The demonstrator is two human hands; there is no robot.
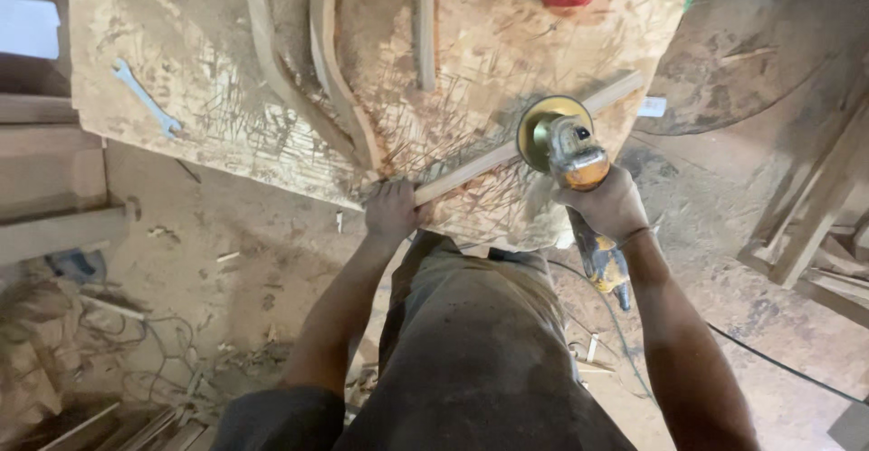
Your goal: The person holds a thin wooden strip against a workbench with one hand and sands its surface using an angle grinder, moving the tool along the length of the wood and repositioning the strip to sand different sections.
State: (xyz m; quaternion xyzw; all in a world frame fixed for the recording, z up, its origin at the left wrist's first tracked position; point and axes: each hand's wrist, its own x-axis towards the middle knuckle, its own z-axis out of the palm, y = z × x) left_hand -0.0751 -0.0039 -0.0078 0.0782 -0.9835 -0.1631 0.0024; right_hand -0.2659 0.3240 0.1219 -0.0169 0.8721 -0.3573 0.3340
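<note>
A scarred chipboard bench top (181,43) is filling the upper part of the view, with dust lying thick on it. Below it, a sandy floor (244,261) is showing, and loose wires (136,342) and wood scraps (815,225) are lying on it. Pale daylight is coming in at the upper left corner (27,25).

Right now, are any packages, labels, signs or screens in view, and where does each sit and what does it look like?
Small white tag or scrap: on the floor just past the board's right edge, rectangular, white; too small to tell what it is.
Label patch on the angle grinder: on the yellow and black body below the right hand, worn and dusty.
No packages, signs or screens show.
</note>
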